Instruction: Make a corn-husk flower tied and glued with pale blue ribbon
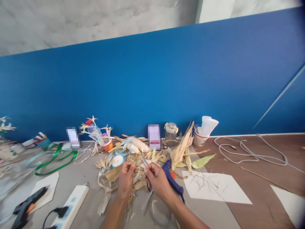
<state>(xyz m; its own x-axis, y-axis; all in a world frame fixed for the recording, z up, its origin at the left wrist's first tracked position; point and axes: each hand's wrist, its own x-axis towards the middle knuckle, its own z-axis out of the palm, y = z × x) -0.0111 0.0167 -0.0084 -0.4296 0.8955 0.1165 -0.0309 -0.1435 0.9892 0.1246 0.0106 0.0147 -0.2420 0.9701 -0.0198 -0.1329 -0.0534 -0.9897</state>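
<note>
My left hand (126,178) is closed in a pinch above a heap of dried corn husks (111,174). Whatever lies between its fingertips is too small to make out. Just to the right, my right hand (156,178) is curled around what looks like scissors (144,162), their narrow silver tips pointing up and away. The two hands are close together but apart. A blue glue gun (173,179) lies right beside my right hand. Behind my left hand is a roll of pale blue ribbon (118,161).
A white power strip (73,202) and a black glue gun (27,206) lie at left. Thin wires rest on white paper (228,189) at right. Behind stand a jar (171,135), paper cups (200,138), a phone (154,136) and husk flowers (92,122) against the blue partition (152,82).
</note>
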